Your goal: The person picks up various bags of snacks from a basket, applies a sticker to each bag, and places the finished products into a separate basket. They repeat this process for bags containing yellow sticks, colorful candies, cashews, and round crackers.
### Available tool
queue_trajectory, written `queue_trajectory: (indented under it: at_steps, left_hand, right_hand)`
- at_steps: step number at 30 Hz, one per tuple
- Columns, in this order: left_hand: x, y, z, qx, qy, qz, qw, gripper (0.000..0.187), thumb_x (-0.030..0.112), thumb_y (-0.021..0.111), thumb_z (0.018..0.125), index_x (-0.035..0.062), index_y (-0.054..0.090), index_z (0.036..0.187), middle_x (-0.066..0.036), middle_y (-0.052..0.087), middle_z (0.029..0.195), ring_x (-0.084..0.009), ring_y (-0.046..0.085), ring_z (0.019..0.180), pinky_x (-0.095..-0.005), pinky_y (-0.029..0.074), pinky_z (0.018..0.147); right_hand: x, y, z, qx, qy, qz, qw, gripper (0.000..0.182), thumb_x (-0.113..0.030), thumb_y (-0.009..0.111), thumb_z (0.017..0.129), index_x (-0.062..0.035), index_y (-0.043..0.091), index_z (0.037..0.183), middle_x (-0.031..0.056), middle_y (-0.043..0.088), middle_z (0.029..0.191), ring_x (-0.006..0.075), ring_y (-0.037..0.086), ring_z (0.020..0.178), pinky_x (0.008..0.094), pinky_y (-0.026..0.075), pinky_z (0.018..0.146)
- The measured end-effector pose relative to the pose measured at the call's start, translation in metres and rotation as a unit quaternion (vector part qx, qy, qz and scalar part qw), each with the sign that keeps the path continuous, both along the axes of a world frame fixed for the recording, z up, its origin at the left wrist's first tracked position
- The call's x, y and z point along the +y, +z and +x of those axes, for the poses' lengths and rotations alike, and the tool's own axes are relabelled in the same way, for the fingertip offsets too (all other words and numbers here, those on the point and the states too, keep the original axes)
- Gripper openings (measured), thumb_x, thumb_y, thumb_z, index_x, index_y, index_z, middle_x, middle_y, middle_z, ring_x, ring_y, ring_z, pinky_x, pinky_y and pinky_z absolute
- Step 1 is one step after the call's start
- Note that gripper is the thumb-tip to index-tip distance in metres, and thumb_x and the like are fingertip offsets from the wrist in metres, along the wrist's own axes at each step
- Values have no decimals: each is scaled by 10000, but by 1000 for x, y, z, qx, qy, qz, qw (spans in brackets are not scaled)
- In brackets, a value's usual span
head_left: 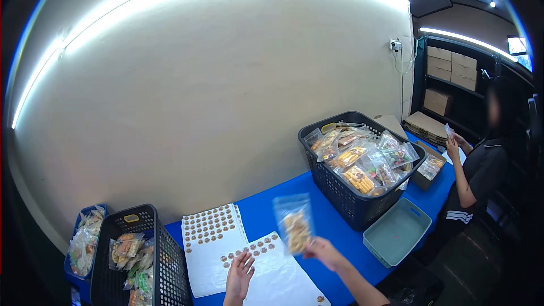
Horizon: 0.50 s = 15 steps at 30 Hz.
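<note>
My right hand (323,252) pinches the lower right edge of a clear zip bag (296,224) of pale snacks, held upright above the blue table. To its left, my left hand (241,275) is raised over a white sticker sheet (277,277), palm partly turned up and fingers apart, holding nothing. Rows of small round brown stickers run along the top of this sheet, with one near its bottom right corner. Another sheet (198,266) with more rows of stickers lies beside it on the left, partly under it.
A large dark basket (354,209) full of snack bags stands at the back right, with a green-grey tray (396,232) in front. Another dark basket (173,266) and a blue one (76,269) hold bags at left. A co-worker (481,164) stands at right near shelves.
</note>
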State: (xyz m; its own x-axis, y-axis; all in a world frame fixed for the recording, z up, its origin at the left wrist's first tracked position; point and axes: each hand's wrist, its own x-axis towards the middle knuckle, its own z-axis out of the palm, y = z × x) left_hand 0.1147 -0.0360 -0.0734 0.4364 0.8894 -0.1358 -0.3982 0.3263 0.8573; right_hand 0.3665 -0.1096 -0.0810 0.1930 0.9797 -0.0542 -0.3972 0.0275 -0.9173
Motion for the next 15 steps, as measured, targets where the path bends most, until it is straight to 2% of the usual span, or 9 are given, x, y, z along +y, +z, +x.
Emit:
queue_trajectory:
  at_steps: [1, 3, 7, 9, 11, 14, 15]
  left_hand:
    - [-2, -8, -5, 8, -9, -10, 1000, 545, 445, 305, 904, 29, 342, 1253, -91, 352, 1293, -198, 369, 1147, -322, 323, 894]
    - [-7, -25, -14, 15, 7, -42, 999, 539, 445, 309, 902, 29, 354, 1243, -83, 375, 1262, -187, 397, 1089, -310, 338, 867]
    - [-14, -62, -38, 30, 28, -86, 995, 483, 392, 330, 906, 26, 374, 1217, -79, 408, 1190, -180, 418, 1018, -304, 359, 829]
    - [-17, -71, -47, 33, 41, -94, 994, 464, 377, 336, 906, 26, 382, 1204, -75, 415, 1168, -177, 416, 1019, -301, 363, 818]
    - [-20, -71, -47, 14, 69, -120, 990, 408, 345, 351, 903, 36, 410, 1162, -54, 453, 1089, -163, 440, 959, -296, 373, 791]
    - [-25, -84, -55, -74, 105, -174, 976, 319, 281, 392, 886, 46, 439, 1095, -35, 476, 1000, -154, 466, 875, -293, 396, 738]
    - [-29, -87, -56, -77, 110, -179, 975, 314, 278, 397, 884, 46, 440, 1089, -36, 475, 992, -153, 468, 871, -291, 399, 732]
  right_hand:
    - [2, 10, 16, -23, -69, 3, 997, 209, -159, 525, 850, 0, 541, 985, 69, 589, 877, 122, 561, 737, 270, 477, 666]
    - [11, 14, 57, -167, -158, 39, 972, 197, -175, 534, 845, -10, 542, 951, 61, 590, 824, 115, 559, 679, 240, 471, 600]
    - [16, 83, 120, -230, -269, 63, 933, 280, -286, 520, 853, -10, 540, 899, 58, 578, 699, 114, 521, 517, 218, 437, 503]
    - [28, 116, 162, -203, -283, 13, 937, 358, -345, 482, 865, 8, 534, 882, 75, 577, 688, 136, 513, 497, 242, 441, 498]
    - [55, 124, 220, -17, -235, 3, 972, 392, -361, 456, 873, 24, 530, 873, 97, 589, 697, 167, 537, 508, 268, 457, 505]
    - [76, 130, 234, -15, -215, -71, 974, 361, -346, 429, 879, -6, 504, 978, 125, 604, 761, 165, 580, 564, 286, 488, 547]
    - [83, 126, 225, -44, -180, -58, 981, 353, -336, 439, 875, -7, 509, 980, 127, 608, 774, 166, 583, 574, 284, 490, 558]
